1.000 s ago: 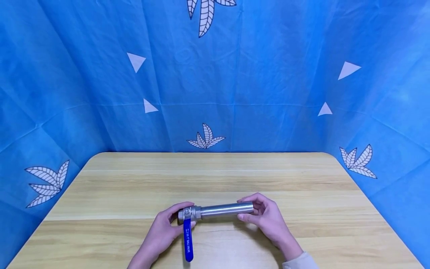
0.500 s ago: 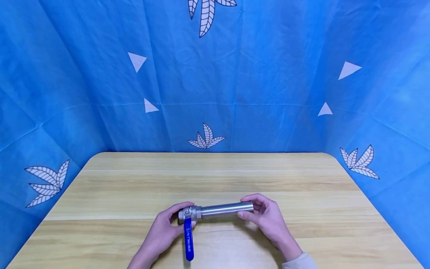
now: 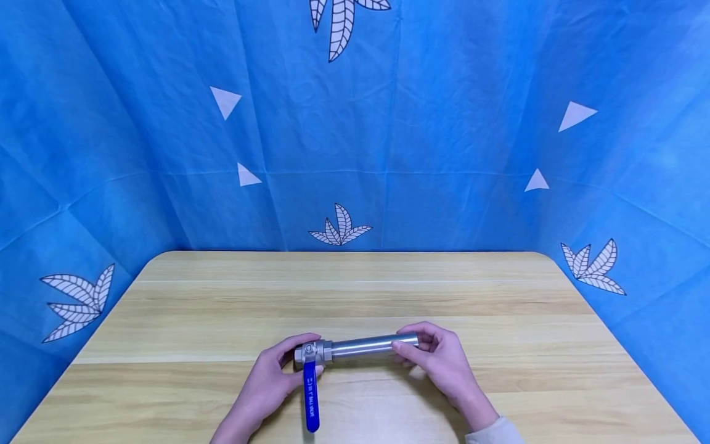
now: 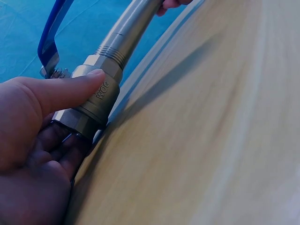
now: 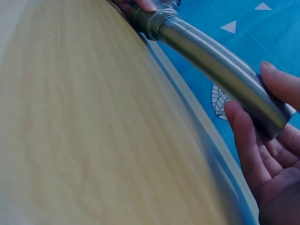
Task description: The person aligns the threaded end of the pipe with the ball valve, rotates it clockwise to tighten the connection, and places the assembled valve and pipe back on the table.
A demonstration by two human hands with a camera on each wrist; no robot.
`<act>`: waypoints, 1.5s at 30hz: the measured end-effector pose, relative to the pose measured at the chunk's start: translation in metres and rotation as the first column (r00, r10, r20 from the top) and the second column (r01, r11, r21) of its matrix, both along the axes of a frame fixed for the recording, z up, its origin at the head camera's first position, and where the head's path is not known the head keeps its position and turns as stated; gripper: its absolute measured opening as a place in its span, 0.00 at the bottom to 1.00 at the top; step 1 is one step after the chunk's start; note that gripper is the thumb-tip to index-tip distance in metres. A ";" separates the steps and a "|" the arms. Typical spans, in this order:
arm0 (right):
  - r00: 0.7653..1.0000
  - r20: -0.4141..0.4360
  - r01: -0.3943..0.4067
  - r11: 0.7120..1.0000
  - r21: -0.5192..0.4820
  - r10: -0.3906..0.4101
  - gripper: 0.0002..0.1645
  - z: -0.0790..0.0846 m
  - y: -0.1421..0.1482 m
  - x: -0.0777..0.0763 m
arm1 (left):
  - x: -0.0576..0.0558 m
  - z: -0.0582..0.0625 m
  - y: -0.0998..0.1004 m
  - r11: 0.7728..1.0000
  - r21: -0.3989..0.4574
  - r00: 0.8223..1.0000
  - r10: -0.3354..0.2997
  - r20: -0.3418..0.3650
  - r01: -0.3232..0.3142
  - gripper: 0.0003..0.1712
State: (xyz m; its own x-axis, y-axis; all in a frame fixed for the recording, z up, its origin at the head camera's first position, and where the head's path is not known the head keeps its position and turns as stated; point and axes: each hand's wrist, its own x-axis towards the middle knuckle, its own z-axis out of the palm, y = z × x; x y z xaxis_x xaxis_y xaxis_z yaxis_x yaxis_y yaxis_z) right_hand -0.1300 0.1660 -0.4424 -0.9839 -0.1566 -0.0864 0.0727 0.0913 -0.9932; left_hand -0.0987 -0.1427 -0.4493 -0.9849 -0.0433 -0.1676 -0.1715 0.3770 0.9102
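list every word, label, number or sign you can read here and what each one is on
"WOG": raised letters on the metal valve, in the left wrist view
"BALL VALVE": white print on the blue handle, in the head view, small but legible
Characters before "BALL VALVE" on that handle: too small to read surely
Pipe: no lettering can be made out

valve (image 4: 101, 101): raised "WOG" on body | handle (image 3: 311, 394): white "BALL VALVE"; characters ahead of it too small to tell
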 end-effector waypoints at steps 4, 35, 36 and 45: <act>1.000 0.007 0.002 1.000 0.023 -0.002 0.24 0.000 -0.001 0.000 | 0.000 0.001 0.000 1.000 -0.001 1.000 -0.001 -0.003 0.001 0.28; 0.999 0.000 -0.038 0.998 0.048 0.038 0.26 -0.001 -0.001 0.001 | -0.001 -0.002 -0.001 1.000 0.027 1.000 0.002 0.011 -0.002 0.28; 0.998 -0.012 -0.061 0.998 0.030 0.061 0.28 -0.001 0.000 0.001 | -0.001 -0.002 -0.001 1.000 0.027 1.000 0.001 0.010 -0.002 0.28; 0.997 -0.054 -0.057 0.997 0.061 0.060 0.28 -0.001 0.002 0.001 | -0.001 -0.001 -0.002 0.999 0.033 1.000 0.009 0.024 -0.009 0.28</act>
State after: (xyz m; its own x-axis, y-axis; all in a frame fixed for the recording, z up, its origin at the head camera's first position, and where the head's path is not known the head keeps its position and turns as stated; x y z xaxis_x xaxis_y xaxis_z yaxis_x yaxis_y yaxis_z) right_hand -0.1294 0.1684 -0.4437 -0.9767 -0.2104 -0.0430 0.0106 0.1526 -0.9882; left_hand -0.1000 -0.1447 -0.4499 -0.9802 -0.0461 -0.1926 -0.1965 0.3447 0.9179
